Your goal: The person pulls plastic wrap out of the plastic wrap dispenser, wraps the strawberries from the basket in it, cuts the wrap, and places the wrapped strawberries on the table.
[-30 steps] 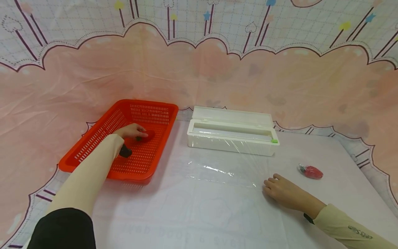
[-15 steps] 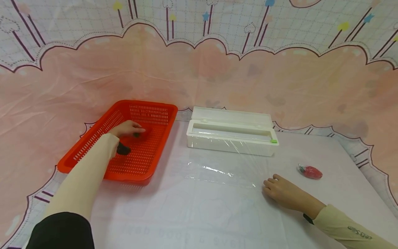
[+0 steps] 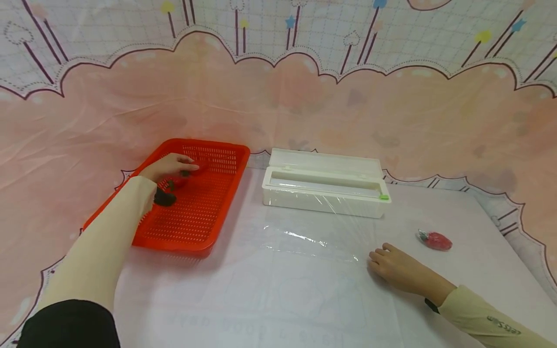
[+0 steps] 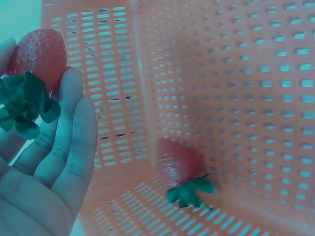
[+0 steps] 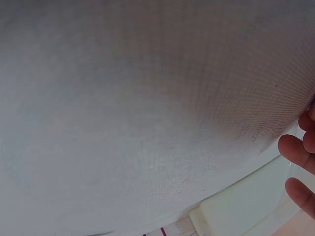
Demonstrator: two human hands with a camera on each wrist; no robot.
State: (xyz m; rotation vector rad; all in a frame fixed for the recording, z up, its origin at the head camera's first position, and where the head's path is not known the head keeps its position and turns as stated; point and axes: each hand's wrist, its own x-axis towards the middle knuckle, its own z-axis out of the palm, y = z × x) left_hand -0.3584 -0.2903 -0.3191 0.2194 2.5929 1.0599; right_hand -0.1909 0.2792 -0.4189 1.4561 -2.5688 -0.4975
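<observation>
Lifting over the basket point(image 3: 204, 227), left hand point(image 3: 167, 166) pinches a strawberry point(image 4: 42, 54).

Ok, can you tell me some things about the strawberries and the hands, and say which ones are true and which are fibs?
1. The left hand holds a strawberry in its fingers. True.
2. No strawberry is left in the red basket. False: another strawberry lies on the basket floor.
3. The right hand rests on the table at the edge of the clear wrap sheet. True.
4. The white wrap box has its lid shut. False: the lid stands open.
5. A wrapped strawberry lies on the table to the right of the right hand. True.
</observation>
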